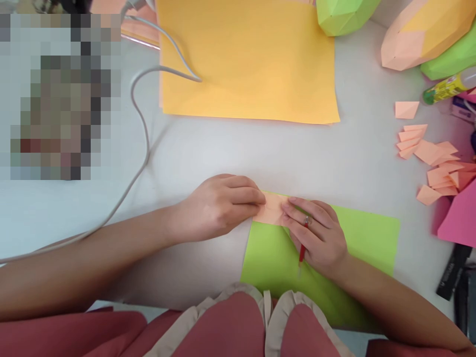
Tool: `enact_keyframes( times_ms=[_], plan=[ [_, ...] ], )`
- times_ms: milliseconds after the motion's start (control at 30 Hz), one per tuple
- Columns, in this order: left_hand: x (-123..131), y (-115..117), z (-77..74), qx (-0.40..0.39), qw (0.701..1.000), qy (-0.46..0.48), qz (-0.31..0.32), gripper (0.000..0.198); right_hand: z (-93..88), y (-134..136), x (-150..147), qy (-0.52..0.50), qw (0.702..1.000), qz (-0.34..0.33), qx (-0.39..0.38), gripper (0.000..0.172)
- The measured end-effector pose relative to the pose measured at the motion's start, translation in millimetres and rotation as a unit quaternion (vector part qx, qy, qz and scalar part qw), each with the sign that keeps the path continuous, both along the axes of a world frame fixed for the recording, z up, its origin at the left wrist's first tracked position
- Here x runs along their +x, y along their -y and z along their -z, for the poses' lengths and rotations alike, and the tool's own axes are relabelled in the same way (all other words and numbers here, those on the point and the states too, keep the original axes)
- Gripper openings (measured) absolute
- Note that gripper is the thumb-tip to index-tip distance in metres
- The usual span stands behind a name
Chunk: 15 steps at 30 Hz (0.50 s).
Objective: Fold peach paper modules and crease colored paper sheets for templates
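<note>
A small strip of peach paper (273, 208) is held between my two hands, over the near part of the table. My left hand (225, 207) is closed, its fingers pinching the strip's left end. The fingertips of my right hand (318, 233) press on the right end. A slim red pen-like stick (302, 246) with a pale tip is tucked between the right hand's fingers, pointing toward me; its kind is not clear. Beneath the strip and the right hand lies a sheet of green paper (368, 238), partly covered by my forearm.
A stack of orange-yellow paper (249, 64) lies at the back, with a white cable (147, 134) curving past it. Folded peach pieces (433, 151), a glue stick (446, 89), pink paper (461, 218) and a black box (454, 270) are at right. Faceted paper shapes (416, 37) stand behind.
</note>
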<state>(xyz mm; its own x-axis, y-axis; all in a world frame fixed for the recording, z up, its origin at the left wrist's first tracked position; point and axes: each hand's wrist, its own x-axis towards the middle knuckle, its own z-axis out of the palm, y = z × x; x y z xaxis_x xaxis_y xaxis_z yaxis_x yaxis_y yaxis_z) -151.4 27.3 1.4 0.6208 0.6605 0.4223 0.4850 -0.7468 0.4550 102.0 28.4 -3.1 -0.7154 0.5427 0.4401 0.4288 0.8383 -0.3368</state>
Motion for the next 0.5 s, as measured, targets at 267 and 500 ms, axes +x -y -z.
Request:
enact_keyframes(
  times_ms=[267,500],
  plan=[
    [1.0,-0.9,1.1,-0.003,1.000,0.001,0.011,0.015,-1.3,-1.1,-0.7,-0.001,1.000,-0.002,0.001,0.022],
    [4.1,8.8,-1.5,0.069,0.995,-0.068,0.009,0.017,-2.9,-0.5,-1.2,0.002,1.000,0.000,0.001,0.020]
  ],
)
